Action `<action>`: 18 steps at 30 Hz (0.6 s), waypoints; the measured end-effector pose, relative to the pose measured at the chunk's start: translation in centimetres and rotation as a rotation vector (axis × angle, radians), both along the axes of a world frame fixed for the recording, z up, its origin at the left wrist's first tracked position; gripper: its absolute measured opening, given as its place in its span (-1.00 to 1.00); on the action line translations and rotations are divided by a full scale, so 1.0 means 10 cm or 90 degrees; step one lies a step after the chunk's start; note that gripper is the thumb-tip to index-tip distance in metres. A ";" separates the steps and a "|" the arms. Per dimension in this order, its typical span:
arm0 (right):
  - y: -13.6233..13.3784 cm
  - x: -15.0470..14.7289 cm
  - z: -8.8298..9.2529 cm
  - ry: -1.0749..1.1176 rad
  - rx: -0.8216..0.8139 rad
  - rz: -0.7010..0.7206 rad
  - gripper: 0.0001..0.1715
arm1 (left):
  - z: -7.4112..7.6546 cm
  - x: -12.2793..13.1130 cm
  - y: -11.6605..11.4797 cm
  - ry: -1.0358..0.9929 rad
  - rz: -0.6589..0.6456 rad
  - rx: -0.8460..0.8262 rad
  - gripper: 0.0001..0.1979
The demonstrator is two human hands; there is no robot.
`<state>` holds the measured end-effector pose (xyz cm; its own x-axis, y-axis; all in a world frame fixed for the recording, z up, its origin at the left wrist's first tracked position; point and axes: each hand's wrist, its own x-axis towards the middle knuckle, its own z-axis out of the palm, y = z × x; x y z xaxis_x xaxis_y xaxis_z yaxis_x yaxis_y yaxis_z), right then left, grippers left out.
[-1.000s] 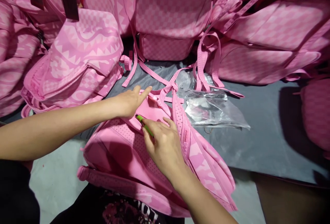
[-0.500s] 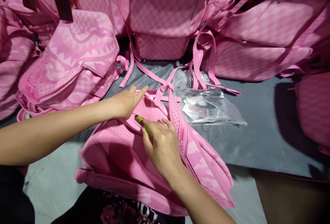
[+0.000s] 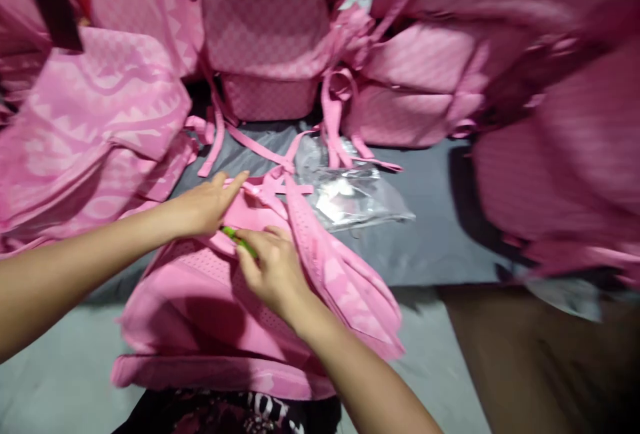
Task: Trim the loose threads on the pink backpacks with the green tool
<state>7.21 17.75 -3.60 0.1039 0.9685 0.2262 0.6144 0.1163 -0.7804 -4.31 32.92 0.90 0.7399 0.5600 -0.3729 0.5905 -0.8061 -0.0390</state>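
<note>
While the pink backpack (image 3: 240,327) is lying at seven o'clock from centre, a plastic bag (image 3: 353,201) is resting at its one. At the backpack's eleven, the left hand (image 3: 203,206) is extending partly spread fingers, their hold unclear; the right hand (image 3: 274,266) is curling fingers around a green tool (image 3: 246,246).
</note>
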 end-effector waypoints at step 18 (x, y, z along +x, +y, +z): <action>-0.69 2.13 -0.54 -0.345 -0.276 -0.431 -0.64 | -0.09 -0.04 0.01 -0.036 0.007 0.017 -0.10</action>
<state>28.53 10.90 -8.97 0.6566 0.7530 0.0444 0.7348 -0.6252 -0.2631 -4.70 33.06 0.04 0.7533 0.5773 -0.3152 0.6009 -0.7989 -0.0271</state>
